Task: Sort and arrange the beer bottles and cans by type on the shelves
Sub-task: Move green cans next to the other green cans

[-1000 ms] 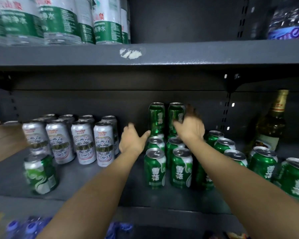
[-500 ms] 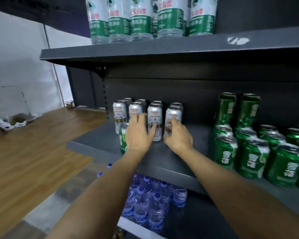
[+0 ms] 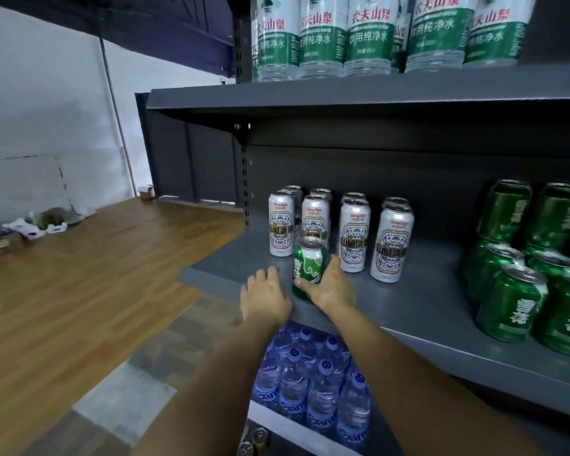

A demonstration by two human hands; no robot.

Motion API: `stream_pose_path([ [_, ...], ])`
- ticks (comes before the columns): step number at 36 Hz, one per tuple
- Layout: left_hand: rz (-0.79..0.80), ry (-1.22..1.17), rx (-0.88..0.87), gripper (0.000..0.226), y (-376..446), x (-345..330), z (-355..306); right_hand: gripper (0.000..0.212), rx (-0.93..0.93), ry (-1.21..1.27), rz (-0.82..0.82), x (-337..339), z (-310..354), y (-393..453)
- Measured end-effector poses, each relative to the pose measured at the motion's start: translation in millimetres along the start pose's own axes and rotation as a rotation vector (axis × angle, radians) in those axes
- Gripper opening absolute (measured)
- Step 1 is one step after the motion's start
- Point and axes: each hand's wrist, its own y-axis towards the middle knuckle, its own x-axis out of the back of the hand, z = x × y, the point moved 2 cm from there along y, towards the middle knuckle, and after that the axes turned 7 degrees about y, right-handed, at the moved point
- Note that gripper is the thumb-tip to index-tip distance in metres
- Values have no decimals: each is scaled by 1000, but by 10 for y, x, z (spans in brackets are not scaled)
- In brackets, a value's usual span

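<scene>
Head view: right hand (image 3: 331, 286) grips a green can (image 3: 308, 263) on the shelf (image 3: 418, 311), before silver cans (image 3: 352, 233). Left hand (image 3: 264, 299), fingers loose, holds nothing beside it.

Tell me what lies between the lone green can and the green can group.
Head view: front silver cans, right hand on the lone green can, then bare grey shelf before the green group.

R hand (image 3: 331, 287) now grips the short green aluminium can (image 3: 308, 268), was by the silver cans. L hand (image 3: 264, 297) pulled back, open, just beside it.
</scene>
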Motion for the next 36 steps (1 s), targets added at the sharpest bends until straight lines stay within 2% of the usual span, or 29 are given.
stream_pose_path([
  [4, 18, 94, -82, 48, 93, -68, -52, 78, -46, -1, -18, -112, 8, 59],
  [11, 23, 69, -186, 51, 204, -142, -164, 64, -38, -14, -61, -41, 8, 146],
  [14, 27, -96, -221, 67, 262, -140, -264, 59, 9, 23, -81, 128, -36, 132],
  [16, 56, -303, -252, 85, 289, -104, -376, 60, 28, 105, -96, 303, -80, 131],
  [18, 98, -550, -283, 93, 299, -47, -556, 60, 63, 199, -89, 518, -136, 152],
  [22, 283, -967, -302, 78, 242, 103, -1098, 43, 71, 392, -53, 1068, -271, 193],
  [25, 333, -1112, -315, 70, 208, 187, -1523, 37, 73, 468, -45, 1519, -357, 163],
  [28, 296, -1105, -353, 64, 163, 267, -1930, 41, 55, 506, -86, 1921, -465, 107],
  [31, 229, -1115, -364, 58, 65, 319, -2399, 37, 61, 528, -162, 2352, -581, 30],
  [36, 89, -1017, -365, 45, -163, 427, -3174, 54, 103, 334, -327, 2960, -837, -61],
])
